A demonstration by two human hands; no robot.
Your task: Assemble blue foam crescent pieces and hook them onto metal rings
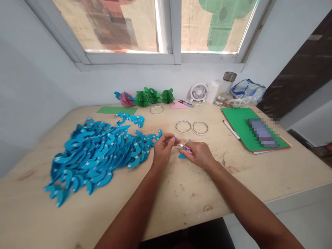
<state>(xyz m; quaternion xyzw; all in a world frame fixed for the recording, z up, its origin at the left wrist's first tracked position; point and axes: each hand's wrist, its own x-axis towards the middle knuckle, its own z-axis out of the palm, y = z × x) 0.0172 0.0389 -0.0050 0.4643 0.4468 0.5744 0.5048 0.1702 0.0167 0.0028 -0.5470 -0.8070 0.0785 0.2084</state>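
Near the middle of the wooden table [192, 204], my left hand [164, 147] pinches a small whitish piece [175, 136] that is too small to make out clearly. Close on its right, my right hand [199, 153] is closed around a small pink-handled cutting tool [188, 150], whose metal tip points toward my left fingers. A blue paper piece [182, 156] lies under the tool, partly hidden by my right hand. To the left spreads a large heap of curved blue paper pieces [103, 148] with white squares on them, its right end close to my left hand.
Two tape rolls [183, 127] [200, 128] lie beyond my hands, a third [156, 110] farther back. Folded green paper shapes [153, 95], a small fan [199, 92] and a glass bottle [225, 89] stand along the wall. A green folder [240, 121] bearing a blurred item lies right.
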